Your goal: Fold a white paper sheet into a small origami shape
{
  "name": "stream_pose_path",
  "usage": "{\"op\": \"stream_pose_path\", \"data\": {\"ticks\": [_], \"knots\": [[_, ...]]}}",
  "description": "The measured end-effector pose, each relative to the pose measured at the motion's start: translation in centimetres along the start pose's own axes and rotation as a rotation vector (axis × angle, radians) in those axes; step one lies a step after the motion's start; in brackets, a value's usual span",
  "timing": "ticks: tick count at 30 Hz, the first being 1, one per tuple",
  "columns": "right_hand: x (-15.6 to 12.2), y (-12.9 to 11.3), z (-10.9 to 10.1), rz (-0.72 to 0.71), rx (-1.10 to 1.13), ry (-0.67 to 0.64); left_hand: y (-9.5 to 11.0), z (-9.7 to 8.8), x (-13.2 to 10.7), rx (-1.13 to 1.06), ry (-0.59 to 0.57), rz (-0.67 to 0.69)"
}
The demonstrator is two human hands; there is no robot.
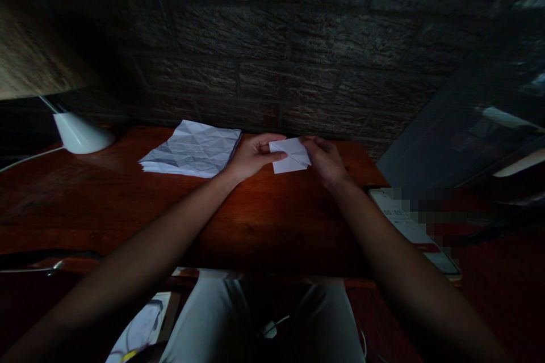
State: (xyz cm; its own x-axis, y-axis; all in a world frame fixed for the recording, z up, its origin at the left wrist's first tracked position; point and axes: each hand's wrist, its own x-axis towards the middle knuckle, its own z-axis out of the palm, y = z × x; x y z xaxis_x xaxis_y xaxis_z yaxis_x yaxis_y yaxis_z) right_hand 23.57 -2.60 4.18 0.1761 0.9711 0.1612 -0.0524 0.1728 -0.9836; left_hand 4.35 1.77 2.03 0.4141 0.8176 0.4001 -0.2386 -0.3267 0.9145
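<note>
from the head view, here we are: a small, white, folded piece of paper (pixel 290 161) sits between the two bare hands, over the far middle of the desk, near the wall. the left hand (pixel 251 157) pinches its left side, thumb laid flat on top, fingers at the back edge. the right hand (pixel 324 160) curls round the right edge and upper corner, gripping it, fingers bunched; exactly where that thumb presses, i can't tell. holding both sides like this probably keeps the light sheet square and its diagonal fold line from springing open. whether the paper touches the wood below, hard to say.

just left of the left hand, a stack of creased white paper sheets (pixel 193 150), facets all over the top one, likely parked there to leave the middle free for working.

and the surface: a glossy reddish-brown wooden desk (pixel 264 215), dim and shadowy towards the person. a white lamp base (pixel 83 133) stands far left under a tan woven shade (pixel 36 51). a pale-screened phone (pixel 409 224) lies by the right forearm, partly pixelated. behind everything, a dark wall of rough stone blocks (pixel 264 39).
</note>
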Motion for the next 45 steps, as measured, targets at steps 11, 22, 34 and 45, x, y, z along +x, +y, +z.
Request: {"op": "stream_pose_path", "data": {"ticks": [11, 22, 34, 45], "knots": [[-0.11, 0.05, 0.19, 0.013, 0.023, -0.026, -0.71, -0.03, 0.09, 0.006, -0.031, 0.016], [-0.49, -0.01, 0.22, -0.019, -0.047, -0.06, -0.85, -0.33, 0.2, 0.105, 0.068, 0.039], [-0.04, 0.62, -0.01, -0.287, -0.268, -0.108, -0.65, -0.25, 0.34, -0.02, 0.206, -0.012], [-0.82, -0.07, 0.46, -0.288, -0.24, -0.078, -0.39, 0.07, 0.3, -0.06, 0.266, 0.024]]}}
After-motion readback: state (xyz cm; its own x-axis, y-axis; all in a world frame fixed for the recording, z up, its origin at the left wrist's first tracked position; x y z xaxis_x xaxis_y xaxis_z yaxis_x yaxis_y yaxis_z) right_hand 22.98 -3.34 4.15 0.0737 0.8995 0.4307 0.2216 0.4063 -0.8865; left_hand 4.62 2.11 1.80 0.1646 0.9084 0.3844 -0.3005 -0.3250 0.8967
